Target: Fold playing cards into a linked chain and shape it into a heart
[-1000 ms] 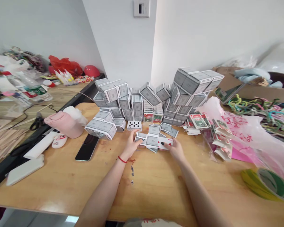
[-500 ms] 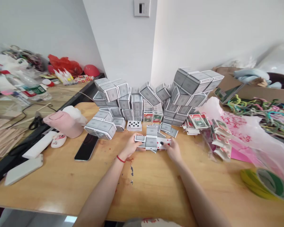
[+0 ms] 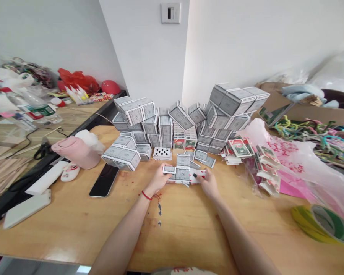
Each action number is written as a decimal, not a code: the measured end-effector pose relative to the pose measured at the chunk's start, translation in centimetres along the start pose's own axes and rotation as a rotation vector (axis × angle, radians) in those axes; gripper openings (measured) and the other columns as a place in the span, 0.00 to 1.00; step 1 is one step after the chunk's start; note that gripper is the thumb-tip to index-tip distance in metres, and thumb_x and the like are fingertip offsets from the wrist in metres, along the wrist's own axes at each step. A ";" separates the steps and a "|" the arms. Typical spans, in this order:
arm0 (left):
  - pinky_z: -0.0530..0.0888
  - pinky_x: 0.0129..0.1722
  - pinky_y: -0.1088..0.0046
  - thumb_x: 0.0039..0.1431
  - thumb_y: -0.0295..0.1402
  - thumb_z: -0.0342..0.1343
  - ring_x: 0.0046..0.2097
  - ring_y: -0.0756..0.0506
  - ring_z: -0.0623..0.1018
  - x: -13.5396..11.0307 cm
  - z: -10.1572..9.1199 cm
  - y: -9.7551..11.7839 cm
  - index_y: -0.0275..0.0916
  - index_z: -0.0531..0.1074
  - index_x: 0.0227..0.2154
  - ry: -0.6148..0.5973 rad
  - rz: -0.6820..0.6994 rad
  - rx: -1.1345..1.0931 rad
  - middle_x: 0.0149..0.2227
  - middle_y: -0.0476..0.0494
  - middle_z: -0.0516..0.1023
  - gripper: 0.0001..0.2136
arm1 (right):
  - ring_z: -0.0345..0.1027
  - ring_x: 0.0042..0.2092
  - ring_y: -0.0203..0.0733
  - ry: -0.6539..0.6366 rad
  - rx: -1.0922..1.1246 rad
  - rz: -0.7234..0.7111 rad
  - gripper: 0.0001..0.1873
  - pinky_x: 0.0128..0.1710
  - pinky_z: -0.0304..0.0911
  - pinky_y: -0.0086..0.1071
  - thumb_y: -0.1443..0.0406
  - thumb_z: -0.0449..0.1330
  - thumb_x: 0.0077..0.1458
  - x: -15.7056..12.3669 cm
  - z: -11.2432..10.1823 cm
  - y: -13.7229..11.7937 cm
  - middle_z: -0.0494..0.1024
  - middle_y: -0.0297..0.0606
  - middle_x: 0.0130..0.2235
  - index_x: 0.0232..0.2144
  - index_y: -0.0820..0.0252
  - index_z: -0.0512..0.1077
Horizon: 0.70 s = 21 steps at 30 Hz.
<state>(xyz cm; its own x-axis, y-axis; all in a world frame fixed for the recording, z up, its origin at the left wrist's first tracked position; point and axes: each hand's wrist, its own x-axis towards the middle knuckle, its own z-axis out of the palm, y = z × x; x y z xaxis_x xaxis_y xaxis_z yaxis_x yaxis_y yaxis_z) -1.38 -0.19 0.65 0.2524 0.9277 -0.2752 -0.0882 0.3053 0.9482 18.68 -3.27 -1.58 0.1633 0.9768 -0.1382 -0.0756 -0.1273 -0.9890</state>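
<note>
Between my hands lies a cross-shaped piece of interlocked playing cards (image 3: 183, 173), grey backs up, with one flap folded at its left end. My left hand (image 3: 159, 178), a red string on its wrist, pinches that folded left end. At the right end, my right hand (image 3: 208, 183) grips a face-up card (image 3: 197, 175) with red hearts, thumb on top. Loose grey-backed cards (image 3: 205, 158) lie just behind. A face-up stack of playing cards (image 3: 162, 153) with a spade card on top sits behind my left hand. Folded-card cubes (image 3: 137, 110) are piled along the back.
A black phone (image 3: 103, 181), a pink roll (image 3: 76, 151) and a white mouse (image 3: 70, 172) lie to the left. On the right are card boxes (image 3: 240, 147), a pink-printed plastic bag (image 3: 292, 152) and a yellow-green tape roll (image 3: 323, 223). More cubes (image 3: 232, 100) rise at back right.
Both hands keep their grip on the card piece, with hardly any movement. The whole view has shifted slightly.
</note>
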 end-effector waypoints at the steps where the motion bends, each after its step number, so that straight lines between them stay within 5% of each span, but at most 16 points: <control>1: 0.75 0.32 0.68 0.41 0.26 0.58 0.38 0.48 0.72 0.0 0.0 0.0 0.39 0.61 0.34 0.000 0.000 0.003 0.38 0.46 0.68 0.15 | 0.72 0.26 0.44 -0.004 0.013 0.006 0.19 0.22 0.68 0.35 0.57 0.64 0.37 0.0 0.0 0.0 0.74 0.32 0.23 0.24 0.56 0.56; 14: 0.74 0.33 0.66 0.40 0.26 0.58 0.37 0.48 0.72 0.3 -0.3 -0.2 0.39 0.61 0.34 -0.079 -0.004 -0.069 0.38 0.47 0.69 0.16 | 0.70 0.24 0.40 -0.102 0.148 0.052 0.20 0.22 0.68 0.33 0.59 0.66 0.34 0.3 -0.8 -0.7 0.72 0.30 0.21 0.23 0.58 0.58; 21: 0.74 0.33 0.69 0.40 0.25 0.57 0.36 0.49 0.72 0.5 0.1 -0.4 0.38 0.62 0.34 -0.014 0.040 -0.009 0.37 0.47 0.70 0.15 | 0.71 0.24 0.44 0.031 -0.020 -0.014 0.19 0.20 0.65 0.33 0.57 0.65 0.35 0.2 -0.9 -0.5 0.74 0.33 0.23 0.23 0.56 0.57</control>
<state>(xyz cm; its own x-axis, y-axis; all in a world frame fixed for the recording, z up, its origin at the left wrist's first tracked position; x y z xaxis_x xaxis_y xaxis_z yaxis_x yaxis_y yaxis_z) -1.14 0.18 0.15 0.2618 0.9361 -0.2348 -0.1076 0.2701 0.9568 19.69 -3.16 -1.13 0.1949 0.9727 -0.1258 -0.0536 -0.1175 -0.9916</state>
